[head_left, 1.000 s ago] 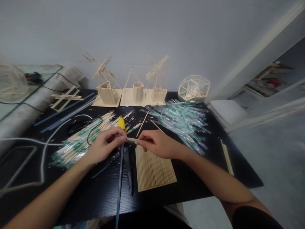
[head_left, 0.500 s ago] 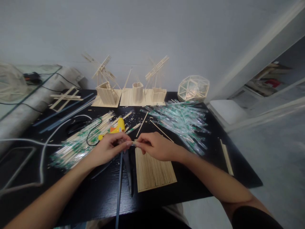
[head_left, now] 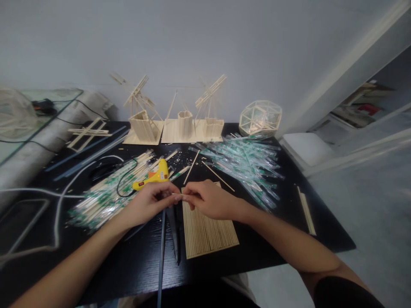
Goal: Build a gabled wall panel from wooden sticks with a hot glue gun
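My left hand (head_left: pixel 157 197) and my right hand (head_left: pixel 208 197) meet fingertip to fingertip above the top of a wooden stick panel (head_left: pixel 210 233). Both are closed in a pinch on a short, pale piece of wooden stick (head_left: pixel 180 195), mostly hidden by the fingers. The panel lies flat and is made of sticks set side by side. Behind my left hand rests a yellow glue gun (head_left: pixel 157 175). Below the hands lie a long, bluish glue stick (head_left: pixel 161 256) and a dark tool (head_left: pixel 174 235) whose kind is unclear.
Wrapped sticks lie in piles at left (head_left: pixel 105 192) and right (head_left: pixel 247 162). Windmill-like stick models (head_left: pixel 144 128) and a faceted stick frame (head_left: pixel 260 119) stand along the wall. A white cable (head_left: pixel 61 196) curves at left; loose sticks (head_left: pixel 306 211) lie near the right edge.
Both hands have dropped slightly, still pinched together. Less of the short stick piece shows between the fingers now. The things on the table stay in place.
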`<state>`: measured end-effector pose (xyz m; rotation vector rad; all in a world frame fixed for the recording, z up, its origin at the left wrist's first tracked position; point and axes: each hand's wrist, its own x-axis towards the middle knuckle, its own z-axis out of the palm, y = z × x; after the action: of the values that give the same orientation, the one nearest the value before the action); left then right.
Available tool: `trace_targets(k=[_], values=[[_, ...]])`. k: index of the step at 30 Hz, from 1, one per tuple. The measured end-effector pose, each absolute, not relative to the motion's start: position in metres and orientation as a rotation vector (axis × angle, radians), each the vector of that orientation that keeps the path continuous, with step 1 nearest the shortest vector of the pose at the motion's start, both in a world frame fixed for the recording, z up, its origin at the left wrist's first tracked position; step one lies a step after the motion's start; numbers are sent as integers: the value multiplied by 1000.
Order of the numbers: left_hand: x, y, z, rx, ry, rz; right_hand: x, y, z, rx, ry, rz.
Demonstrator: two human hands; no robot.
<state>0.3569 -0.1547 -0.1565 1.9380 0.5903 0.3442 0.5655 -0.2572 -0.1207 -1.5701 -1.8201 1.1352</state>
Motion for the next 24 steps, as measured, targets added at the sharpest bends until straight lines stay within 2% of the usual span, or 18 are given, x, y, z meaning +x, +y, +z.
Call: trace_targets(k=[7,18,24], values=[[351,-149,-151,1984,624,390,568,-256,-117,-1532,-1792,1137],[331,-114,-150,1650,882,1003,628,-238,-94,-1726,-1848,823],[334,-115,-153,1591,856,1114,634,-237,-91,-1753,-1903,804]])
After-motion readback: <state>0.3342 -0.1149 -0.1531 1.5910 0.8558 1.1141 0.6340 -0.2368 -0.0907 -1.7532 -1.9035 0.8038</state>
